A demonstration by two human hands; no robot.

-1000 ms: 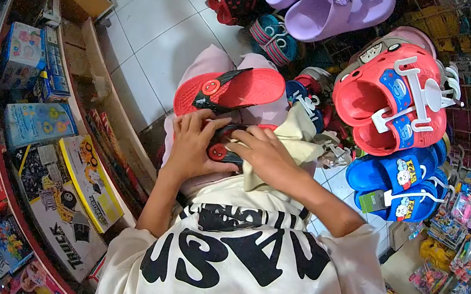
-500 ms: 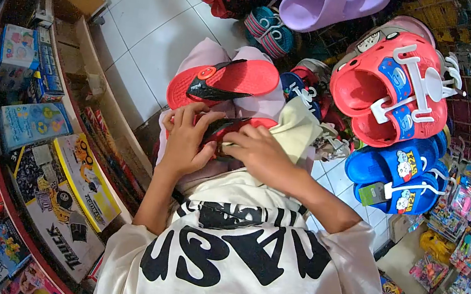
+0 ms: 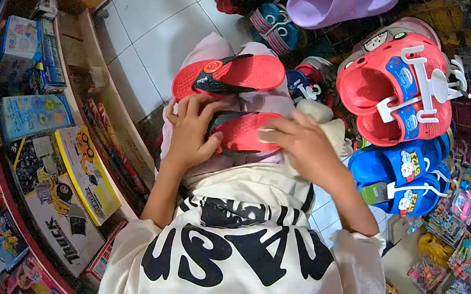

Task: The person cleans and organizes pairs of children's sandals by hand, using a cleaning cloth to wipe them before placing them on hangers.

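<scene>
Two red flip-flops with black straps lie across my lap. The far flip-flop [image 3: 253,72] rests on my pink-clad legs and shows a round red button on its strap. Around one end of the near flip-flop [image 3: 243,133] my left hand [image 3: 190,131] is closed, its thumb on the near edge. My right hand [image 3: 303,144] is at the other end of that sole, fingers bent over it and gathered on a cream cloth [image 3: 334,131]. Part of the cloth bunches up behind the knuckles; how the fingers grip it is partly hidden.
Boxed toys [image 3: 65,207] fill the shelf on the left. Red clogs [image 3: 372,85] and blue slides [image 3: 397,165] hang close on my right, with purple sandals [image 3: 321,4] farther ahead. Small packaged goods [image 3: 456,241] hang at lower right. White floor tiles [image 3: 160,38] show ahead.
My right hand has slid right along the near flip-flop toward its end, and the cloth has moved with it. More of the red sole shows. My left hand stays on the other end.
</scene>
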